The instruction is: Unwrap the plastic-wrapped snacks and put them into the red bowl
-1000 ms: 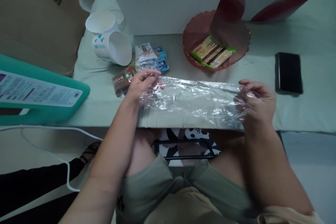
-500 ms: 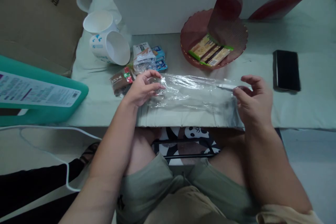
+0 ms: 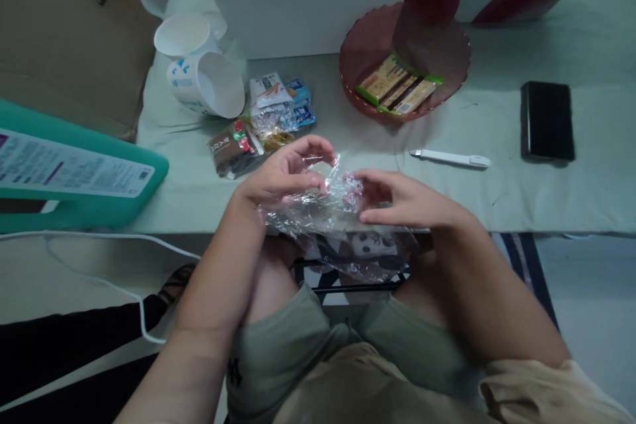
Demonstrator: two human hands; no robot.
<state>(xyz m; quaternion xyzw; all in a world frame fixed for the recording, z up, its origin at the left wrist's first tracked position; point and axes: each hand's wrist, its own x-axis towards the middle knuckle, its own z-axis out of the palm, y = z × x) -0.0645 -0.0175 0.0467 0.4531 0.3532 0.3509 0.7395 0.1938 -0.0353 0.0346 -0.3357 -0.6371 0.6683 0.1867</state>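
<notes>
A crumpled clear plastic bag [image 3: 322, 212] lies between my hands at the table's near edge, partly hanging over it. My left hand [image 3: 293, 169] is curled round one side, with the film between thumb and fingers. From the other side my right hand [image 3: 397, 197] grips the film, its thumb lower down and the fingertips in the crinkled plastic. A slim white utility knife [image 3: 450, 159] rests on the cloth beyond my right hand. Just past my left hand are a brown snack packet [image 3: 236, 147] and several small white and blue packets [image 3: 281, 103].
Behind stands a pink glass bowl [image 3: 355, 53] with snack bars, against white boxes [image 3: 318, 0]. Two paper cups [image 3: 218, 83] lie at the left, near a green container [image 3: 124, 169]. A black case [image 3: 547, 120] sits at the right. A person's dark-clad leg [image 3: 99, 331] shows lower left.
The plastic bag, stretched out before, is now bunched up and nearer me. My right hand has let go of the utility knife on the table and moved left to the bag.
</notes>
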